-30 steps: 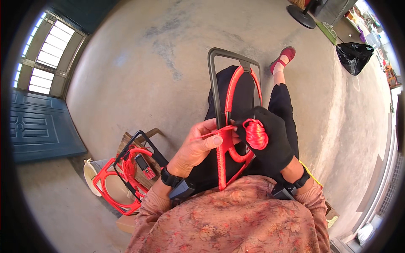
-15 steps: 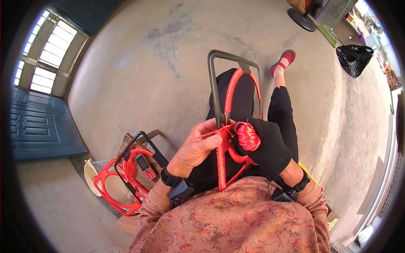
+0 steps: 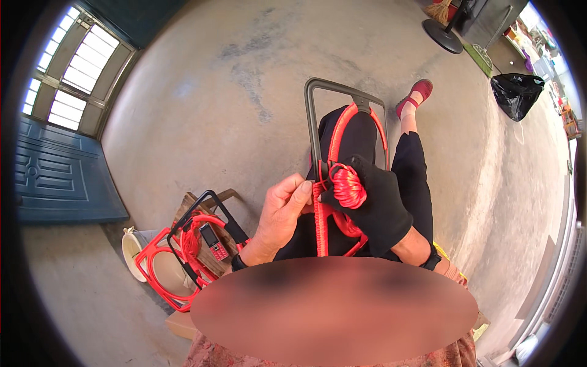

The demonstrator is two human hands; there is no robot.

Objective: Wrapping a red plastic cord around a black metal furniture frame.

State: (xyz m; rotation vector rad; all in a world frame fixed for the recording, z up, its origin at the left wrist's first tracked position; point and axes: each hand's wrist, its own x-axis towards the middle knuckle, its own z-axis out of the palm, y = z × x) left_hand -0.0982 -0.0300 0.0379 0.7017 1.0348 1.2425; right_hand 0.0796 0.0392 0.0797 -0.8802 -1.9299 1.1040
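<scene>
Red cord being wound on a metal frame

Gloved right hand grips a red cord ball; bare left hand pinches the frame's wrapped red bar.

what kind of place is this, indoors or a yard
Probably a home yard or open porch. Sunlit bare concrete floor, a blue panelled door under a barred window, and a broom and black rubbish bag at the edge suggest a household workspace.
</scene>
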